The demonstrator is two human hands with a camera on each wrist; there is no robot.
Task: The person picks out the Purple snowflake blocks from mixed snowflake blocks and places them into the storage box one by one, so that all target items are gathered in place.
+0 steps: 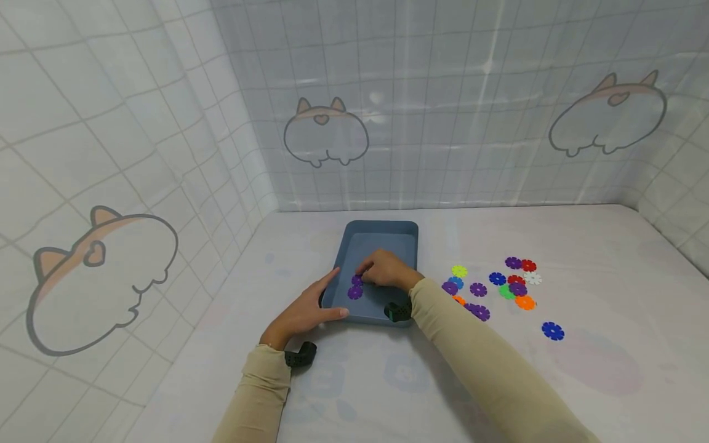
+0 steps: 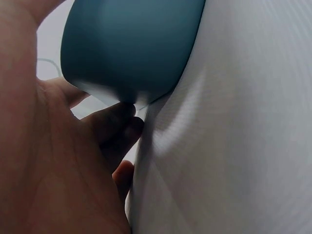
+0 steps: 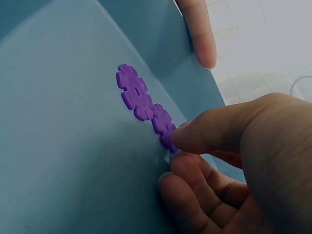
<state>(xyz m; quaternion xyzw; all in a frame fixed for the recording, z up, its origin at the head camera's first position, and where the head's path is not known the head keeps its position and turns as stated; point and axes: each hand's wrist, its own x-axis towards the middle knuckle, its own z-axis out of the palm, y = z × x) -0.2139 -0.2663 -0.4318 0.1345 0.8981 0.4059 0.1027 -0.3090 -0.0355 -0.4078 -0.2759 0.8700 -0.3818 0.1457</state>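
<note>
A blue-grey tray (image 1: 379, 226) lies on the table, and two purple snowflake discs show in its left part. My right hand (image 1: 383, 269) reaches inside the tray, thumb and forefinger pinching the edge of one purple snowflake disc (image 3: 165, 124). The other purple snowflake disc (image 3: 135, 91) lies flat on the tray floor, its edge against the pinched one. My left hand (image 1: 304, 311) spans the tray's near left corner, thumb along the front rim and forefinger along the left wall. In the left wrist view, the other fingers (image 2: 114, 122) rest close to the tray's outer corner.
Right of the tray, several loose snowflake discs lie scattered, among them a yellow disc (image 1: 459, 271), an orange disc (image 1: 525, 302) and a white disc (image 1: 533, 279). A dark blue disc (image 1: 552, 331) lies apart, nearer the front. A tiled-pattern curtain (image 1: 443, 123) closes the back.
</note>
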